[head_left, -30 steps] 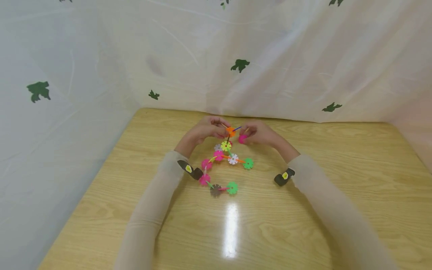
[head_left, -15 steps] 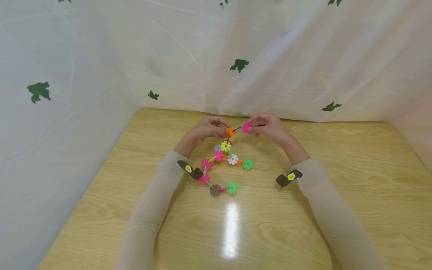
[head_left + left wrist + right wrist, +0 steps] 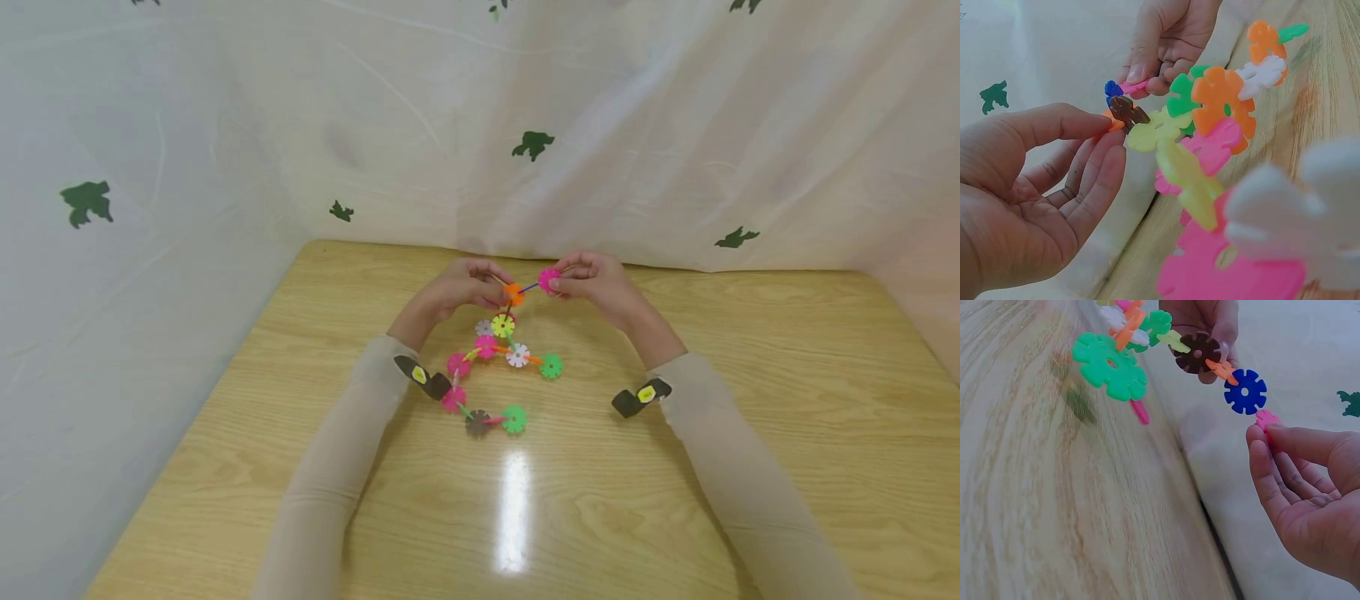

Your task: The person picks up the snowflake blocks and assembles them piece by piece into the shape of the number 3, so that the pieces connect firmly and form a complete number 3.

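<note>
A branching chain of notched plastic snowflake discs stands on the table between my hands. At its far end, my left hand (image 3: 461, 287) pinches an orange disc (image 3: 514, 294) between thumb and fingers. Linked to that orange piece are a brown disc (image 3: 1196, 354) and a blue disc (image 3: 1245, 392). My right hand (image 3: 600, 287) pinches a pink disc (image 3: 548, 280) by its edge, and this disc meets the blue one's rim. Nearer to me the chain runs through a yellow disc (image 3: 502, 325) and a white disc (image 3: 517, 356) to a green disc (image 3: 552, 366).
Another branch of the chain curves toward me, through a dark brown disc (image 3: 477, 423) to a green disc (image 3: 514, 419). The wooden table (image 3: 637, 500) ends at a pale curtain (image 3: 420, 150) behind my hands. Black cameras are strapped at both wrists.
My right hand has moved up and away from me with the pink disc, bringing it to the end of the blue disc. My left hand has stayed in place on the orange disc.
</note>
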The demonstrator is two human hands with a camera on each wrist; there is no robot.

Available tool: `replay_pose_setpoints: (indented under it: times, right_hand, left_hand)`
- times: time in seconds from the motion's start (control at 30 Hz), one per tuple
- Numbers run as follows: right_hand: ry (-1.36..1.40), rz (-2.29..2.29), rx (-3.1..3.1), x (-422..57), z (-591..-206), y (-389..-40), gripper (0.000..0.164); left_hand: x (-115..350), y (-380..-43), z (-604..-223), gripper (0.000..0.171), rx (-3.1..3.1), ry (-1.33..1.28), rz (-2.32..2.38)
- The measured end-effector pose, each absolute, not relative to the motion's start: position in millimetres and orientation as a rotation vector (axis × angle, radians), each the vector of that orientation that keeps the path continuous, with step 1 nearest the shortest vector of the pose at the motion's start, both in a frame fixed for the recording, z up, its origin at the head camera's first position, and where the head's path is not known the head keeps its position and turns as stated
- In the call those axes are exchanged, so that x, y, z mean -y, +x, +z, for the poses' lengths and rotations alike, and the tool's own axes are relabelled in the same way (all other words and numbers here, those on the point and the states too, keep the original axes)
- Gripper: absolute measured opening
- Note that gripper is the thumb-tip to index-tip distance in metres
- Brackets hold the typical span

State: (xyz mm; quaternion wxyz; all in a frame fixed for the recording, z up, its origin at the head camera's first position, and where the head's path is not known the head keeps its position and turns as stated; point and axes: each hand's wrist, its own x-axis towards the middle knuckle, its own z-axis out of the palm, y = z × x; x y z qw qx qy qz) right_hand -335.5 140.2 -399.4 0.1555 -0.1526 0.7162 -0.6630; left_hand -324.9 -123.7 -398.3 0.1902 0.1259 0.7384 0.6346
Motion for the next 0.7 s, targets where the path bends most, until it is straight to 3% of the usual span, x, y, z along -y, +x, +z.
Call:
replay_pose_setpoints:
  times: [0.7]
  right_hand:
    - [-0.461, -1.892, -2.102, -138.1, -397.4, -332.9, 0.024]
  left_hand:
    - [120.3, -322.5, -397.3, 0.027, -2.056, 0.363, 1.832]
